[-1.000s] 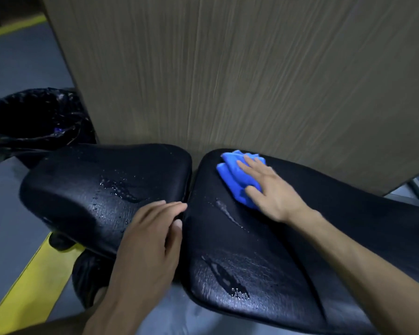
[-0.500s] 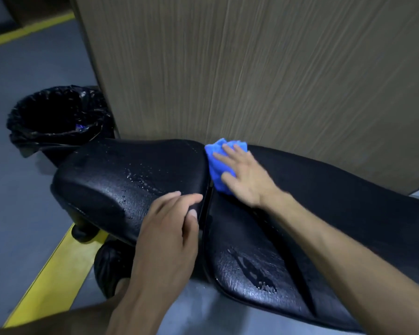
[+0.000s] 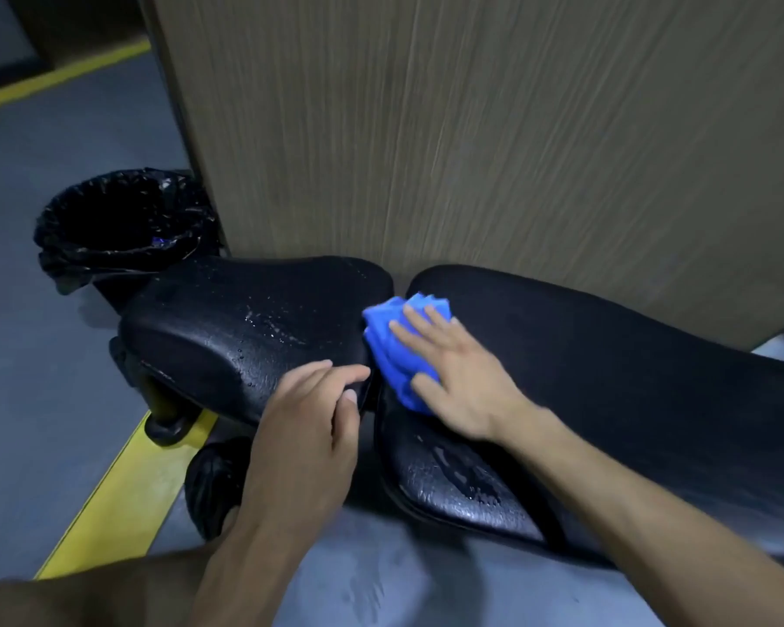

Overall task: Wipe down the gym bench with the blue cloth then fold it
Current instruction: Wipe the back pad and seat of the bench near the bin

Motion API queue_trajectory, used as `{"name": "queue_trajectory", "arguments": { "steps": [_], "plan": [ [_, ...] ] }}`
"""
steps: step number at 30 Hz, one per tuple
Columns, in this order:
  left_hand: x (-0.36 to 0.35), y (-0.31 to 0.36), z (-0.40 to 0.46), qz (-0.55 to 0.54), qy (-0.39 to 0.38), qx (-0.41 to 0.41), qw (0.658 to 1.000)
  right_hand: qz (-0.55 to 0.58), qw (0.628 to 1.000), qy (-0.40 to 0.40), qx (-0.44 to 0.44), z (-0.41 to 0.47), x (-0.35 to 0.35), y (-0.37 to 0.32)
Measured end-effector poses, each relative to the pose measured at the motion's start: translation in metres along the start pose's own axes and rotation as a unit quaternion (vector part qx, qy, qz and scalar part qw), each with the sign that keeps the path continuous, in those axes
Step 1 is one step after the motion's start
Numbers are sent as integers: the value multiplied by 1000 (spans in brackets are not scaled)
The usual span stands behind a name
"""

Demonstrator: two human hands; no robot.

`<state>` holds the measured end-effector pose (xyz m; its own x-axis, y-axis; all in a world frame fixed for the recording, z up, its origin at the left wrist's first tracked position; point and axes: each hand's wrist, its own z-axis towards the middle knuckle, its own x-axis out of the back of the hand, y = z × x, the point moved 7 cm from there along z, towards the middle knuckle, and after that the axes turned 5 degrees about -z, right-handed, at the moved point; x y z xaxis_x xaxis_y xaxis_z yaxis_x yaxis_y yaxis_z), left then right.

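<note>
The black padded gym bench has two pads, a short seat pad [image 3: 245,328] on the left and a long back pad [image 3: 607,355] on the right, both with water droplets. A bunched blue cloth [image 3: 397,343] lies on the near left end of the long pad, at the gap between the pads. My right hand [image 3: 458,373] presses flat on the cloth, fingers spread. My left hand [image 3: 308,423] rests on the right edge of the seat pad, fingers together, holding nothing.
A bin lined with a black bag [image 3: 123,224] stands behind the seat pad at the left. A wood-grain panel [image 3: 471,129] rises right behind the bench. A yellow floor stripe [image 3: 123,495] runs under the bench's left end on the grey floor.
My right hand has slid the blue cloth toward me along the left end of the long pad. The view has shifted left. My left hand stays on the seat pad's edge.
</note>
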<state>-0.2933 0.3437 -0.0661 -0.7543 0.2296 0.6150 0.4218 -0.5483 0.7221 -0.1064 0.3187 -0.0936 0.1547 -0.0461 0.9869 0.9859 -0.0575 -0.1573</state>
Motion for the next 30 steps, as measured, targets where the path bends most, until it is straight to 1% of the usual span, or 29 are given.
{"name": "queue_trajectory", "arguments": {
  "steps": [1, 2, 3, 4, 5, 7, 8, 9, 10, 11, 13, 14, 15, 16, 17, 18, 20, 21, 22, 23, 24, 26, 28, 30],
  "plan": [
    [0, 1, 0, -3, 2, 0, 1000, 14, 1000, -13, 24, -19, 0, -1],
    [-1, 2, 0, -9, 3, 1, 1000, 23, 999, -16, 27, -32, 4, 10],
    [-2, 5, -1, -19, 2, 1, 1000, 27, 1000, -9, 4, -42, 9, 32],
    [-4, 8, -2, -30, -1, 0, 1000, 29, 999, 6, -44, -52, 14, 60],
    [-5, 10, -4, -42, -5, -1, 999, 36, 993, 23, -113, -64, 21, 91],
    [-7, 14, -8, -57, -9, -12, 998, 56, 960, 68, -265, -94, 34, 143],
    [-8, 14, -10, -59, -10, -18, 998, 61, 940, 86, -323, -108, 36, 154],
    [-10, 13, -12, -58, -10, -21, 998, 56, 929, 95, -353, -117, 34, 151],
    [-11, 12, -12, -55, -12, -24, 998, 42, 931, 97, -350, -121, 28, 136],
    [-13, 11, -12, -51, -13, -26, 998, 29, 944, 97, -314, -121, 21, 111],
    [-16, 10, -12, -48, -14, -30, 998, 33, 978, 85, -190, -124, 6, 50],
    [-18, 10, -11, -47, -15, -31, 998, 38, 988, 64, -138, -130, 0, 30],
    [-19, 11, -11, -48, -16, -30, 998, 47, 992, 47, -107, -138, -1, 23],
    [-20, 12, -12, -50, -19, -29, 998, 57, 992, 42, -101, -146, 4, 29],
    [-20, 14, -13, -52, -22, -28, 998, 60, 990, 51, -121, -156, 9, 46],
    [-19, 15, -14, -53, -24, -28, 998, 65, 982, 67, -164, -169, 15, 66],
    [-15, 14, -20, -53, -26, -29, 998, 85, 951, 114, -274, -197, 27, 100],
    [-14, 12, -23, -50, -28, -30, 998, 92, 936, 131, -312, -208, 29, 105],
    [-12, 9, -26, -45, -29, -33, 998, 95, 928, 140, -331, -216, 27, 99],
    [-10, 6, -30, -39, -31, -35, 998, 95, 929, 146, -328, -219, 23, 85],
    [-9, 2, -33, -34, -33, -37, 998, 91, 935, 150, -307, -219, 18, 65],
    [-7, -5, -37, -24, -32, -35, 999, 75, 956, 145, -242, -211, 7, 18],
    [-6, -11, -40, -15, -37, -34, 999, 35, 975, 107, -191, -200, -6, -19],
    [-5, -13, -44, -12, -46, -36, 998, -21, 982, 76, -172, -193, -12, -32]
  ]
}}
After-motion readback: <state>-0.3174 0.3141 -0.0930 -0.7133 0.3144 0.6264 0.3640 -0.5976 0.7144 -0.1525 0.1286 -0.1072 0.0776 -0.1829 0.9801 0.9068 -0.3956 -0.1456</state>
